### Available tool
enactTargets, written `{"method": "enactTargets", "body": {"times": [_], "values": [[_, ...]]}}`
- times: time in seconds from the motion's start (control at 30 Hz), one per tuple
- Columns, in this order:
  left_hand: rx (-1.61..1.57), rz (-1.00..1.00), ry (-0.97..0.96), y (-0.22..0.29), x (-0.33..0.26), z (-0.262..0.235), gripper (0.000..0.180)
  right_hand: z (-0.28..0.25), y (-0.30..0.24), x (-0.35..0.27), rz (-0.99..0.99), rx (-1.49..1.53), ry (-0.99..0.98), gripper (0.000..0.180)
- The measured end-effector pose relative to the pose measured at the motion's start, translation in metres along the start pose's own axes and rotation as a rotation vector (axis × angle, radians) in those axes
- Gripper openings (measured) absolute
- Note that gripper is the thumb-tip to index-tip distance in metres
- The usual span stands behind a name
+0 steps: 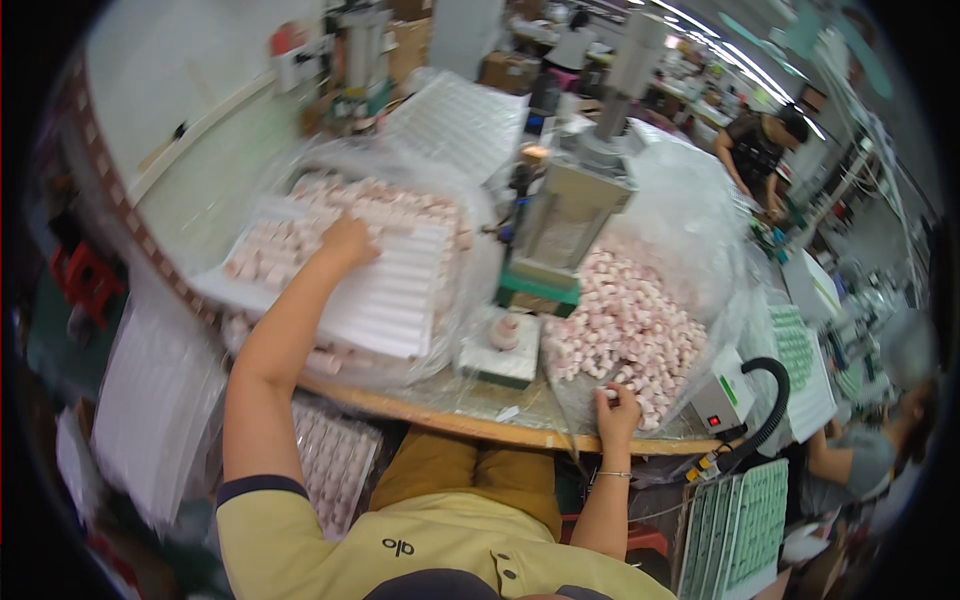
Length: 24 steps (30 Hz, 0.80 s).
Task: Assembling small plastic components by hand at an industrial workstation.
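Observation:
My left hand [350,242] reaches over a white ridged tray [400,300] and touches rows of pale pink cylindrical pieces [272,250]; its fingers are blurred and partly hidden. At the near edge of a heap of small pink-and-white pieces [640,320], my right hand [619,410] is closed, pinching one small white piece [608,393] between thumb and fingers. Between the two hands stands a press [565,220] with a green base plate [537,292]. Below it, a single pink piece [506,332] sits upright on a white block [490,360].
Clear plastic sheeting surrounds both piles. A small white box with a red switch [722,395] and a black hose [775,400] stand at the right. Green trays [735,530] lean below them. Another person [765,145] works at the far right.

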<state>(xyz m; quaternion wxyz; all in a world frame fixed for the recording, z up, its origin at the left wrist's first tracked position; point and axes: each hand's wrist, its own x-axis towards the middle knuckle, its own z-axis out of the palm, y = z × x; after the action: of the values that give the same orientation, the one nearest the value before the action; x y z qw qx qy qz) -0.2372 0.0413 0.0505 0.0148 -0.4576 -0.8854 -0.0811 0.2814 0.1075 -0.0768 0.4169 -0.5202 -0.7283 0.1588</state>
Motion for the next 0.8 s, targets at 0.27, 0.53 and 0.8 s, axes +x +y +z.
{"method": "enactTargets", "body": {"times": [0.27, 0.53, 0.8], "values": [[-0.223, 0.166, 0.183, 0.015, -0.014, 0.000, 0.038, -0.006, -0.011, -0.002, 0.078, 0.033, 0.024, 0.025], [-1.048, 0.662, -0.509, 0.123, -0.165, -0.016, 0.042, -0.016, -0.087, -0.003, 0.128, 0.809, -0.196, 0.025], [-1.504, 0.451, -0.696, 0.190, -0.204, 0.035, 0.039, -0.030, -0.141, -0.004, -0.311, 0.577, -0.331, 0.030]]}}
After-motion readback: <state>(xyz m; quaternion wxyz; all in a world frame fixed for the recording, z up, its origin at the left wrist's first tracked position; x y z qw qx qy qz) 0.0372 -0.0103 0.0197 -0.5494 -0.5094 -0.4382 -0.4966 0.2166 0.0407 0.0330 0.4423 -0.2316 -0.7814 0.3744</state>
